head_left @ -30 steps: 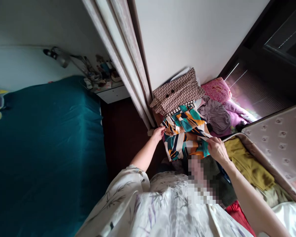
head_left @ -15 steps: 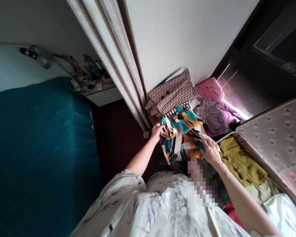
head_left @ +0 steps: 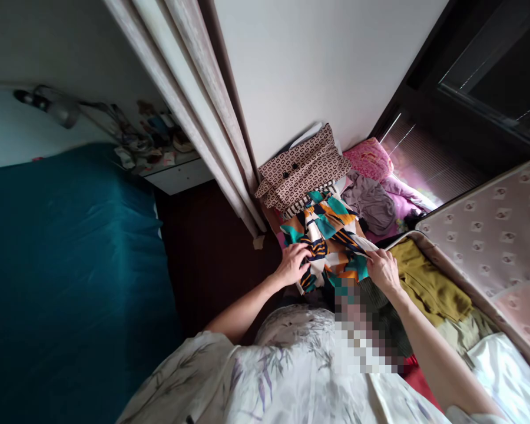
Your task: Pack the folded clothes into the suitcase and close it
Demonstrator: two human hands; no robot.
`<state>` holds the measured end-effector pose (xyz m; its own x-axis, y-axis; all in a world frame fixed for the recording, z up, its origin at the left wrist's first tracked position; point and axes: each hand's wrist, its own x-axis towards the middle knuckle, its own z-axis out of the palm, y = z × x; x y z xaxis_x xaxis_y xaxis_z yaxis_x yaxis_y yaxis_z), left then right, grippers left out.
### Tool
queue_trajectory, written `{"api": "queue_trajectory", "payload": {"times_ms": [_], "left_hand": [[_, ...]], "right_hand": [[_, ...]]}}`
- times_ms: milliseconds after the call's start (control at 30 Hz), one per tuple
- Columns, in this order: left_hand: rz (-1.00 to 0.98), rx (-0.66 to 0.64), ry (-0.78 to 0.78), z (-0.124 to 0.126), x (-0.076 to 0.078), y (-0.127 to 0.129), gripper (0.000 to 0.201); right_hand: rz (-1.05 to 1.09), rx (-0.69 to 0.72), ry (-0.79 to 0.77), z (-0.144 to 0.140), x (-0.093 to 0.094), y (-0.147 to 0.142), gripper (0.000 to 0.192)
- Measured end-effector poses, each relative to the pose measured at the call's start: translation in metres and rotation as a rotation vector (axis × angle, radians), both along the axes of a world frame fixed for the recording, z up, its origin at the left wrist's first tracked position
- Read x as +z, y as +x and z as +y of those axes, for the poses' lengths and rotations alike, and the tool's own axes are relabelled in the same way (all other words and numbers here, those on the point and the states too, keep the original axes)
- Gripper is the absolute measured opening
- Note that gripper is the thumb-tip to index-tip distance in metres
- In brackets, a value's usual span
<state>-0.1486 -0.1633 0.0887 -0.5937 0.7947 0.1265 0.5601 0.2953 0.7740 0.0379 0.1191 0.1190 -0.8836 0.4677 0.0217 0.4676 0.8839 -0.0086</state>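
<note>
Both bare forearms reach forward from loose pale sleeves, converging ahead of the torso. The left hand (head_left: pixel 294 264) lies palm-down, fingers curled and bunched inward toward the right hand, wrist bent slightly — its knuckles face up. The right hand (head_left: pixel 383 270), level with the left and well apart from it, is also palm-down, fingers pinched together and pointing away from the body. The right forearm runs long and straight; the left elbow bends outward.

— Where is the view looking from?
— I'm watching through the single head camera, facing forward and steeply down, sitting close above both hands (head_left: pixel 335 268) on the patterned garment (head_left: pixel 329 235).
</note>
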Motion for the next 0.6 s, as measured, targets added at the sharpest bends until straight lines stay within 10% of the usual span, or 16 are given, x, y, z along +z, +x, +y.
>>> {"api": "queue_trajectory", "payload": {"times_ms": [233, 600], "left_hand": [[-1.01, 0.923, 0.292, 0.029, -0.031, -0.042, 0.022], [-1.437, 0.736, 0.348, 0.056, -0.035, -0.069, 0.024]], "right_hand": [[0.064, 0.182, -0.206, -0.035, 0.003, -0.057, 0.035], [0.011, 0.075, -0.487, -0.076, -0.005, -0.19, 0.04]]}}
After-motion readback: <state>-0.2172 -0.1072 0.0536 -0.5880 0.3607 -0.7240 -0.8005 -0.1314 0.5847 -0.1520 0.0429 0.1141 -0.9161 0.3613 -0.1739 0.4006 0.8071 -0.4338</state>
